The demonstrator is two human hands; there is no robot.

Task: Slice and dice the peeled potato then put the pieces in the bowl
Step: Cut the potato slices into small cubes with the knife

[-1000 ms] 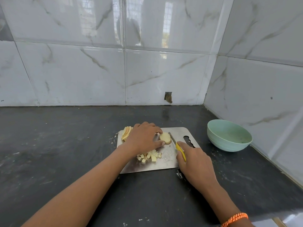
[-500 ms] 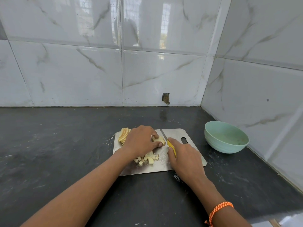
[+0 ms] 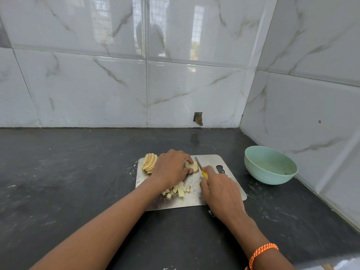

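Hands first: left hand (image 3: 171, 168) is curled over a potato chunk (image 3: 191, 167) at the far middle of the board (image 3: 229, 184), fingertips and thumb pinching it down. Right hand (image 3: 220, 191) is wrapped round the knife (image 3: 201, 168) by its yellow handle, and the blade runs away from me, right up against the chunk's right side.

So what's changed? A second ago the blade sat a bit off to the right of the potato, with the whole pale cut face showing. Now the knife has closed in until it's touching, and the left fingers have crept further over the top, so only a sliver of the face peeks out. My read is that the next cut is lined up and about to go, so we're mid-slicing, nowhere near done.

Moving outward, there's a little pile of dice (image 3: 176, 190) near the wrist, chunky, uneven cubes, pale yellow and wet looking. Over at the far left corner of the board is a fan of slices (image 3: 149, 162), thin, leaning on each other like a spread deck of cards, waiting to be diced.

Board is thin brushed metal with rounded corners and a handle hole on the right, smeared with starchy white bits. Counter (image 3: 78, 172) is dark matte stone, scuffed. Bowl (image 3: 270, 165) sits right of the board, pale green, ribbed on the outside, and looks empty so far.
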